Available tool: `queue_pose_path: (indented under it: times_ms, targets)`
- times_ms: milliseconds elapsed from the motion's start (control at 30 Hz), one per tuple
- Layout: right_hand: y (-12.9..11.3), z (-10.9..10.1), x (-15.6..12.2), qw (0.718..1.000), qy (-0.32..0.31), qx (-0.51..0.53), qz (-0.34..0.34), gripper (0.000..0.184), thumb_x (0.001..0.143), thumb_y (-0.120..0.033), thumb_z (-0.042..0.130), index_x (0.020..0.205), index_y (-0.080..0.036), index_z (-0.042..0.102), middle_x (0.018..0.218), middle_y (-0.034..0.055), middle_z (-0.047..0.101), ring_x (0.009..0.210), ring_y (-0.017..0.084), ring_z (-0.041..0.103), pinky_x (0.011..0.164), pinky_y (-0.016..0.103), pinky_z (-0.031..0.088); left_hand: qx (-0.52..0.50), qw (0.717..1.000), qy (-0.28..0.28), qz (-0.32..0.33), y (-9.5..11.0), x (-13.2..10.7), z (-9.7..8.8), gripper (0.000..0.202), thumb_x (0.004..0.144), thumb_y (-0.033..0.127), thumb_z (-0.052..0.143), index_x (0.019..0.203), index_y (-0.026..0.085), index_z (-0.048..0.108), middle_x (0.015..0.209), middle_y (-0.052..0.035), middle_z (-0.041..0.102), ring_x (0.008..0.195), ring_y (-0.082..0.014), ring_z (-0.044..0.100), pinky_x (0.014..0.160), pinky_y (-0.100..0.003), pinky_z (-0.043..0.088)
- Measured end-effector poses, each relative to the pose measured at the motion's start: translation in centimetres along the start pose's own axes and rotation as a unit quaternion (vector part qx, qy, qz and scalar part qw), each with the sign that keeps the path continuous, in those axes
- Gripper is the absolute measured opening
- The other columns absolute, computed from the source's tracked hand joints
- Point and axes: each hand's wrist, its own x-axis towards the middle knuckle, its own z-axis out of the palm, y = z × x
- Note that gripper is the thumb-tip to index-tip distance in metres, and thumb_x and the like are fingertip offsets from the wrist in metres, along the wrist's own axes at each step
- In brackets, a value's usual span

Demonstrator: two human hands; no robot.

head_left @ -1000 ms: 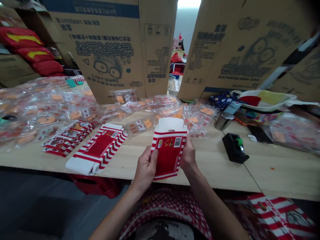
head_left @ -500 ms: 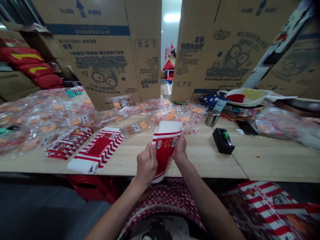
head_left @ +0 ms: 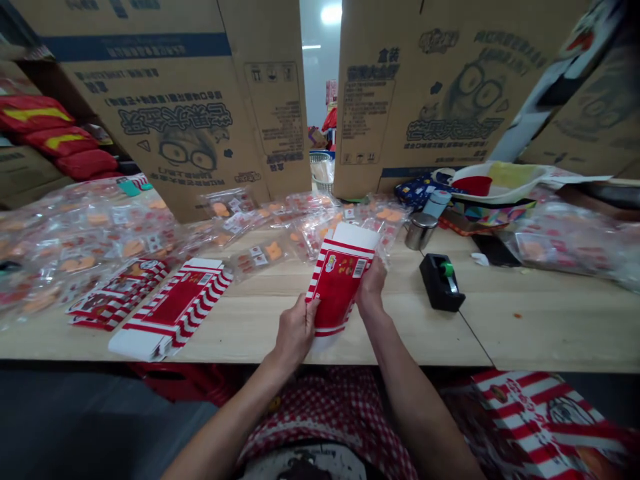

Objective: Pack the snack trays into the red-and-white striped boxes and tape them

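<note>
A red and white striped carton is held up between my two hands, tilted to the right, with its white flap at the top. My left hand grips its lower left edge, thumb on the printed face. Along the right edge, my right hand is closed, its fingertips hidden behind the carton. A stack of flattened striped cartons lies on the table to the left. Beside it are red checked printed packets. Clear packs with orange pieces lie behind my hands.
A black tape dispenser stands to the right, with a metal canister behind it. Large cardboard boxes wall off the back. A white basin sits at the back right. More clear packs are heaped at the left. Below the table is a red stool.
The carton has turned clockwise and shifted slightly right and up in my hands, showing more of its printed face. The whole view has swung a little to the right.
</note>
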Motion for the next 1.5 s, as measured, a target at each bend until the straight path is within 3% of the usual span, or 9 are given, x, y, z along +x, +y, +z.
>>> queue_pose_path:
  times_ms: [200, 433, 567, 700, 800, 967, 1233, 1367, 1500]
  targets:
    - [0.9, 0.3, 0.4, 0.997, 0.007, -0.062, -0.046, 0.041, 0.089, -0.045, 0.055, 0.122, -0.021, 0.052, 0.11, 0.0065, 0.068, 0.102, 0.021, 0.064, 0.087, 0.033, 0.051, -0.027, 0.997, 0.03, -0.065, -1.6, 1.7, 1.3, 0.043, 0.103, 0.047, 0.037, 0.092, 0.017, 0.066, 0.079, -0.006, 0.072, 0.07, -0.0189, 0.065, 0.067, -0.027, 0.048]
    - [2.3, -1.4, -1.4, 0.977, -0.195, -0.083, 0.033, 0.055, 0.082, -0.035, 0.065, 0.134, -0.021, 0.055, 0.119, 0.008, 0.07, 0.102, 0.024, 0.066, 0.087, 0.036, 0.053, -0.198, 0.975, 0.041, -0.089, -1.8, 5.1, -0.4, 0.061, 0.097, 0.05, 0.052, 0.15, 0.022, 0.04, 0.157, -0.0091, 0.045, 0.142, -0.0233, 0.045, 0.115, -0.034, 0.038]
    - [2.2, -3.0, -2.7, 0.964, -0.234, -0.112, 0.055, 0.03, 0.089, -0.035, 0.059, 0.116, -0.023, 0.062, 0.095, -0.0001, 0.069, 0.082, 0.017, 0.062, 0.074, 0.028, 0.048, -0.291, 0.939, -0.019, -0.184, -2.5, 6.6, -0.4, 0.057, 0.089, 0.056, 0.061, 0.135, 0.021, 0.058, 0.123, -0.0083, 0.07, 0.098, -0.0222, 0.069, 0.083, -0.031, 0.055]
    - [2.2, -4.4, -3.3, 0.96, -0.229, -0.145, 0.066, 0.02, 0.086, -0.036, 0.061, 0.075, -0.02, 0.06, 0.07, -0.0033, 0.055, 0.067, 0.014, 0.049, 0.063, 0.025, 0.038, -0.305, 0.918, -0.051, -0.247, -3.6, 6.3, 0.3, 0.052, 0.085, 0.064, 0.062, 0.099, 0.015, 0.07, 0.071, -0.0017, 0.069, 0.06, -0.0141, 0.06, 0.057, -0.023, 0.048]
    - [2.5, -4.5, -3.1, 0.961, -0.222, -0.124, 0.11, 0.02, 0.08, -0.037, 0.063, 0.073, -0.019, 0.06, 0.066, -0.0031, 0.053, 0.063, 0.013, 0.046, 0.058, 0.025, 0.037, -0.316, 0.91, -0.071, -0.257, -4.4, 6.2, 0.1, 0.051, 0.085, 0.062, 0.063, 0.105, 0.015, 0.069, 0.075, -0.0017, 0.069, 0.061, -0.0137, 0.061, 0.057, -0.023, 0.048]
    - [2.6, -2.8, -2.3, 0.945, -0.251, -0.091, 0.189, 0.058, 0.072, -0.034, 0.067, 0.128, -0.022, 0.056, 0.078, -0.0041, 0.061, 0.053, 0.011, 0.045, 0.046, 0.022, 0.031, -0.354, 0.896, -0.095, -0.252, -5.5, 7.3, -2.2, 0.074, 0.084, 0.047, 0.07, 0.149, 0.023, 0.042, 0.087, -0.0003, 0.072, 0.068, -0.0155, 0.066, 0.063, -0.025, 0.053]
    - [2.3, -1.6, -2.8, 0.931, -0.31, -0.134, 0.137, 0.016, 0.068, -0.03, 0.076, 0.073, -0.019, 0.066, 0.088, 0.0034, 0.068, 0.08, 0.017, 0.059, 0.068, 0.027, 0.045, -0.243, 0.956, -0.154, -0.062, -7.5, 6.2, -5.0, 0.028, 0.088, 0.041, 0.068, 0.104, 0.021, 0.079, 0.111, -0.007, 0.077, 0.107, -0.0228, 0.068, 0.094, -0.031, 0.05]
    - [0.6, -2.1, -3.1, 0.885, -0.411, -0.14, 0.167, 0.02, 0.079, -0.036, 0.076, 0.082, -0.017, 0.069, 0.111, 0.0084, 0.069, 0.091, 0.019, 0.062, 0.075, 0.029, 0.046, -0.25, 0.95, -0.158, -0.098, -7.2, 5.5, -5.6, 0.023, 0.082, 0.041, 0.076, 0.083, 0.018, 0.079, 0.105, -0.0099, 0.078, 0.107, -0.0247, 0.069, 0.091, -0.031, 0.051]
    - [-1.7, -1.8, -2.5, 0.847, -0.474, -0.133, 0.199, 0.027, 0.084, -0.041, 0.075, 0.094, -0.018, 0.065, 0.09, 0.0016, 0.066, 0.074, 0.013, 0.056, 0.065, 0.024, 0.043, -0.322, 0.915, -0.173, -0.17, -5.5, 5.9, -6.4, 0.045, 0.072, 0.038, 0.086, 0.11, 0.018, 0.073, 0.101, -0.007, 0.078, 0.086, -0.0189, 0.072, 0.076, -0.027, 0.053]
